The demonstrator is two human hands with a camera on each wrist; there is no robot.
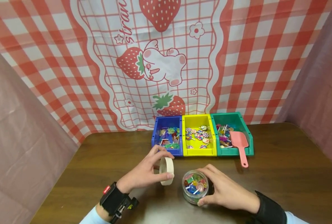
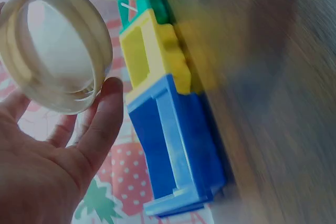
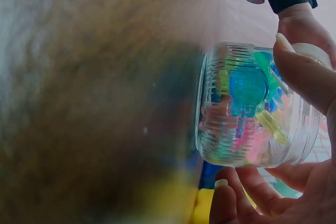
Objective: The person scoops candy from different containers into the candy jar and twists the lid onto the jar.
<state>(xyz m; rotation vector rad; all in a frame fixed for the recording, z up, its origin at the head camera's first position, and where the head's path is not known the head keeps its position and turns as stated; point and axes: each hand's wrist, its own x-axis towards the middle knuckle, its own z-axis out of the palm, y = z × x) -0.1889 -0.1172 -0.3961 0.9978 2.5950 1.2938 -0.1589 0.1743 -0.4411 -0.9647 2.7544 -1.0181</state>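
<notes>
My left hand (image 1: 144, 171) pinches a round cream-coloured lid (image 1: 170, 170) by its rim, tilted on edge above the table. In the left wrist view the hollow side of the lid (image 2: 100, 45) shows. Just right of it stands a clear ribbed jar (image 1: 194, 199), its mouth uncovered. Colourful candy-shaped pieces (image 3: 249, 87), some like lollipops, fill the jar. My right hand (image 1: 225, 191) grips the jar from the right side, thumb in front and fingers behind. Lid and jar are apart.
Behind the hands, blue (image 1: 177, 152), yellow (image 1: 199, 152) and green (image 1: 249, 146) bins stand side by side, each with small candy-like pieces. A pink scoop (image 1: 240, 141) leans in the green bin, handle over its front edge. A strawberry-print cloth (image 1: 166, 62) hangs behind the wooden table (image 1: 104, 161).
</notes>
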